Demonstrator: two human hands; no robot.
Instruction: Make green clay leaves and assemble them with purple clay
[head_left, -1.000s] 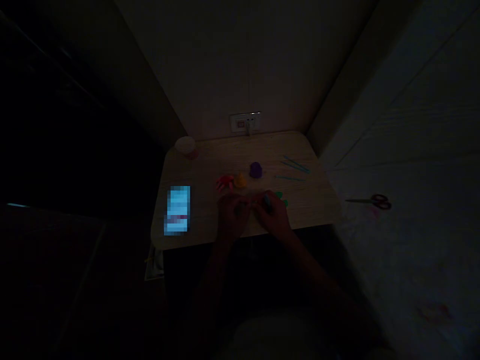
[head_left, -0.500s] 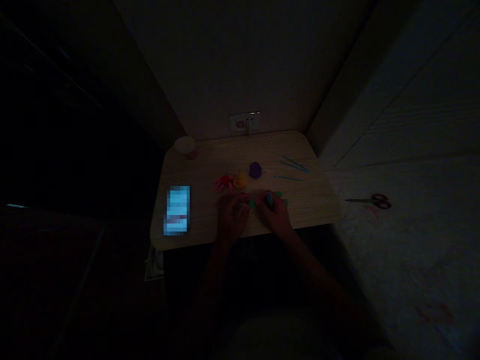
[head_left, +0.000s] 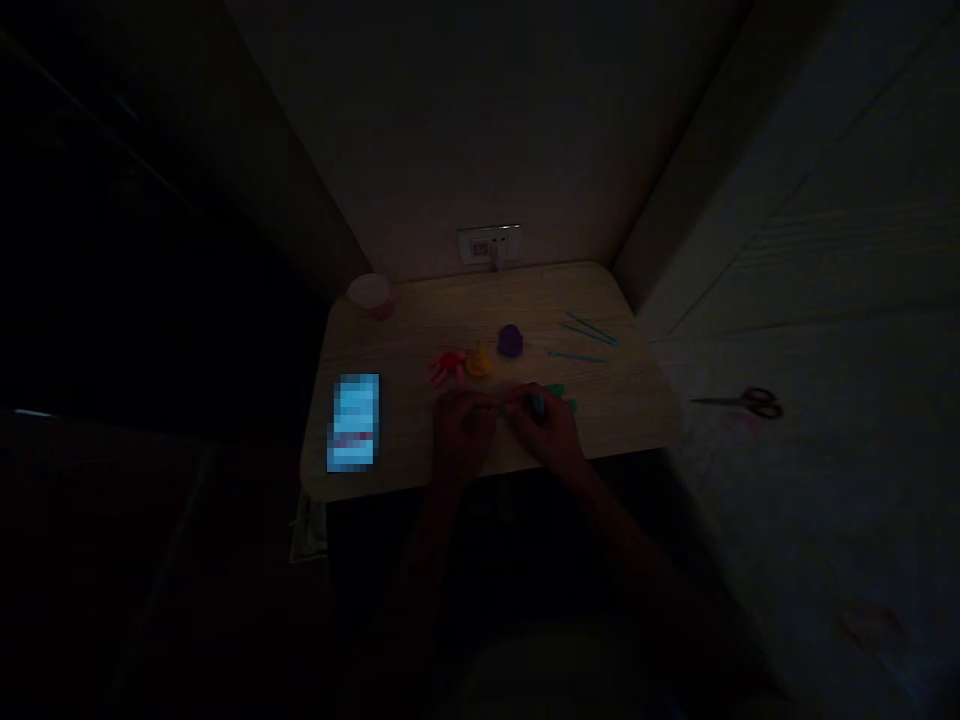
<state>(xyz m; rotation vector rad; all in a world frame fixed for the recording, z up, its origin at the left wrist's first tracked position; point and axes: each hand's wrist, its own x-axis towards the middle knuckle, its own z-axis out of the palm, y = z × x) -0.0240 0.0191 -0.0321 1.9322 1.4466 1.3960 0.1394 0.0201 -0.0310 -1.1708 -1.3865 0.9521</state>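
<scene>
The red-and-pink clay-like figure [head_left: 451, 361] at left looks finished, the green clay-like piece [head_left: 556, 390] unfinished, the right hand [head_left: 549, 424] pinching a slim teal stick [head_left: 538, 403], the left hand [head_left: 462, 434] unclear in grip.

"How are the hands posed on my remote feed?"

"I see the bare, shadowed left hand [head_left: 461, 435] curled, its fingers bent toward the bare, dim right hand [head_left: 547, 425], whose fingers fold inward. Fingertips are close; contact is too dark to tell."

"And the arms?"

"The bare left forearm [head_left: 436, 520] rises steeply; the bare right forearm [head_left: 613, 520] slants inward."
</scene>
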